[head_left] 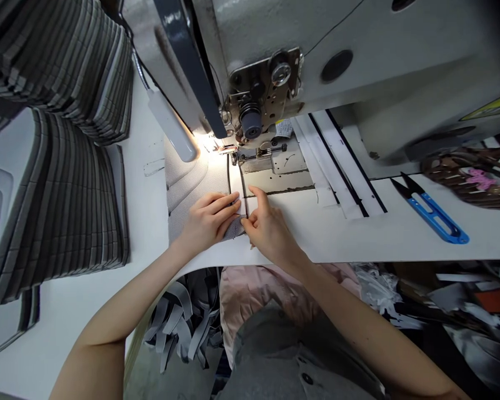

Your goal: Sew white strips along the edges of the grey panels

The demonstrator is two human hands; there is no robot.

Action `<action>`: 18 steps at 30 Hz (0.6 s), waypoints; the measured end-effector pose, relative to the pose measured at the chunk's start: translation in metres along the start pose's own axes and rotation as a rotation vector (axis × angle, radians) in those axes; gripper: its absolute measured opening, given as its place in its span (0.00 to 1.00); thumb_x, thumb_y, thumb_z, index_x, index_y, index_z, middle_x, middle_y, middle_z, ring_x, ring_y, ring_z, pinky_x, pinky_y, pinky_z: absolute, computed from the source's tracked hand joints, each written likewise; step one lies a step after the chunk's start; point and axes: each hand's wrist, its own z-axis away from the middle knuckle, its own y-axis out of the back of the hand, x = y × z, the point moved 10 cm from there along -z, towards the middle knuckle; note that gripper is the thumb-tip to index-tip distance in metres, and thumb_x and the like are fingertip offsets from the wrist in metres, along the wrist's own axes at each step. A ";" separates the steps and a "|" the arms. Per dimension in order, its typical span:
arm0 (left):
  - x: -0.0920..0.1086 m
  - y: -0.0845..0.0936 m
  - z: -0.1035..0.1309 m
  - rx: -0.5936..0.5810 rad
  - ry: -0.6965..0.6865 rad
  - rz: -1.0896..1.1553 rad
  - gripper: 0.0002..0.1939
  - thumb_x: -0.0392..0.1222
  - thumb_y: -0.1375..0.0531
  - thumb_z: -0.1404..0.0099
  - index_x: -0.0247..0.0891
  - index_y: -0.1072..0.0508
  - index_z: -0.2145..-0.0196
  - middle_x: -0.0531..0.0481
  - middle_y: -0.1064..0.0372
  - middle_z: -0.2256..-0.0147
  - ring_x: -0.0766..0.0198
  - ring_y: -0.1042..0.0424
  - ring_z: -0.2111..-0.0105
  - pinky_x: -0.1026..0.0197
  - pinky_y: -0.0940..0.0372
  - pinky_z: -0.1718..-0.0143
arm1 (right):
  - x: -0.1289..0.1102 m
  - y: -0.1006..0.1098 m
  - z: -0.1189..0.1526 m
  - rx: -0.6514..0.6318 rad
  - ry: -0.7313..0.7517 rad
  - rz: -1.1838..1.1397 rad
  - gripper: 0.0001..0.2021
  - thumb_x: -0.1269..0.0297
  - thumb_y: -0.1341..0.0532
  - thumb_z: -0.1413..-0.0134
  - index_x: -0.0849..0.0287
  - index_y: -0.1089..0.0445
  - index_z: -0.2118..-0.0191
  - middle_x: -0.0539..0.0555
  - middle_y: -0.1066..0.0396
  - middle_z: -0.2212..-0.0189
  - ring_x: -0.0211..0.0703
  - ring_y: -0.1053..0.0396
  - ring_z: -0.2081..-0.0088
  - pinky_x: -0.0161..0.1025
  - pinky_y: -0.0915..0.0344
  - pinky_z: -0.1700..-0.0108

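A grey padded fabric panel (187,191) lies under the sewing machine's presser foot (234,158). Along its right edge runs a white strip (236,180) with dark borders, leading up to the foot. My left hand (210,219) rests flat on the panel, fingers stretched out and their tips on the strip. At the panel's near right corner, my right hand (269,228) pinches the edge with its thumb and curled fingers, while its index finger points toward the machine. What lies between those fingers is partly hidden.
Tall stacks of grey padded panels (75,200) stand at left. A lit lamp (173,125) hangs beside the sewing machine head (254,72). To the right lie white strips with black lines (337,161), blue thread snips (435,214) and a brown woven item (462,178). Grey scraps (183,322) hang below the table.
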 end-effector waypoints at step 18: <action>0.002 0.004 -0.002 0.093 -0.029 0.016 0.09 0.40 0.40 0.30 0.37 0.24 0.54 0.45 0.23 0.51 0.58 0.26 0.58 0.54 0.28 0.57 | 0.001 -0.003 0.000 -0.047 -0.010 0.066 0.37 0.74 0.46 0.41 0.72 0.60 0.29 0.45 0.31 0.81 0.42 0.32 0.79 0.37 0.33 0.69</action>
